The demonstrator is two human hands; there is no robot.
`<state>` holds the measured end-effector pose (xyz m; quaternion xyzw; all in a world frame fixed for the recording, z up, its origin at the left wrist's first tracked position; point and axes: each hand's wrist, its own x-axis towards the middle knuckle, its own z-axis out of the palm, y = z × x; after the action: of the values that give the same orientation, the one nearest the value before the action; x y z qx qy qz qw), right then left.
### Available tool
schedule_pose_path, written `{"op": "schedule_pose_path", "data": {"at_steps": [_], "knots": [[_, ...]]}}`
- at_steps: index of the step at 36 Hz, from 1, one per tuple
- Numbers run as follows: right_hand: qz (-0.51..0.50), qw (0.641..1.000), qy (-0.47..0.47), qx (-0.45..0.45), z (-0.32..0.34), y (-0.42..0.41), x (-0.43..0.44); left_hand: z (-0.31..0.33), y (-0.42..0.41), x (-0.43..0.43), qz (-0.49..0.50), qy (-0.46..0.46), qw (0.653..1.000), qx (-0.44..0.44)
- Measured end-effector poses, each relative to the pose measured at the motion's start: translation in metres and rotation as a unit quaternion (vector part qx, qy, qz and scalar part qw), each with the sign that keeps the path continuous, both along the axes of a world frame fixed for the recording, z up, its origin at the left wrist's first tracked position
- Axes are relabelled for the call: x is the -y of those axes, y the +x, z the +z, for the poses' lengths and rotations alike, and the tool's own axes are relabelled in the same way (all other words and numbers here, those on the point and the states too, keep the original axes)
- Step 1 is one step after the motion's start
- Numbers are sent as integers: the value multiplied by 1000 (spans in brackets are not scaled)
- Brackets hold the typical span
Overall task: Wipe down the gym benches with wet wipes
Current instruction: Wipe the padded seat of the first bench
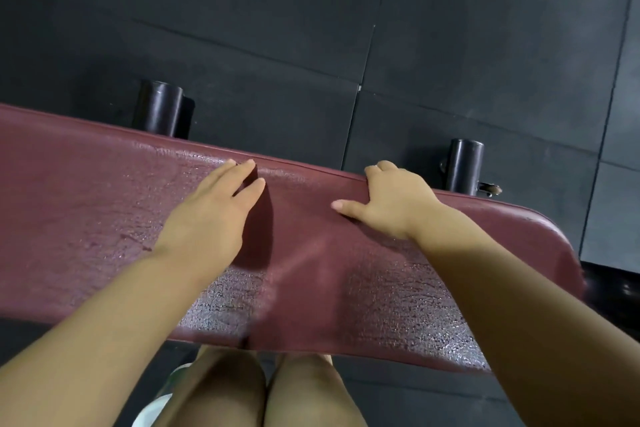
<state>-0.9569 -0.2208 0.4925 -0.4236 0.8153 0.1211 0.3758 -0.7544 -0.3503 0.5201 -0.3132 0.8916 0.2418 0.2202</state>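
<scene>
Dark rubber floor tiles (450, 28) fill the background behind a maroon padded gym bench (86, 201), which runs across the view and is cut off at the left edge. Its cracked vinyl glistens in patches. The left hand (211, 215) lies flat on the bench top, fingers straight and close together, reaching the far edge. The right hand (388, 204) grips that same far edge; its fingers curl over and are hidden behind the bench, with the thumb stretched along the top. No wet wipe can be made out. 2 black cylindrical posts (161, 107) stand just beyond the bench. 2 bare knees (263, 388) show below its near edge.
</scene>
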Motion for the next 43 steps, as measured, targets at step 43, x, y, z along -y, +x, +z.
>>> {"op": "schedule_pose_path", "data": {"at_steps": [43], "knots": [[-77, 978, -124, 147, -8, 169, 264, -24, 206, 216, 193, -43, 980, -26]]}}
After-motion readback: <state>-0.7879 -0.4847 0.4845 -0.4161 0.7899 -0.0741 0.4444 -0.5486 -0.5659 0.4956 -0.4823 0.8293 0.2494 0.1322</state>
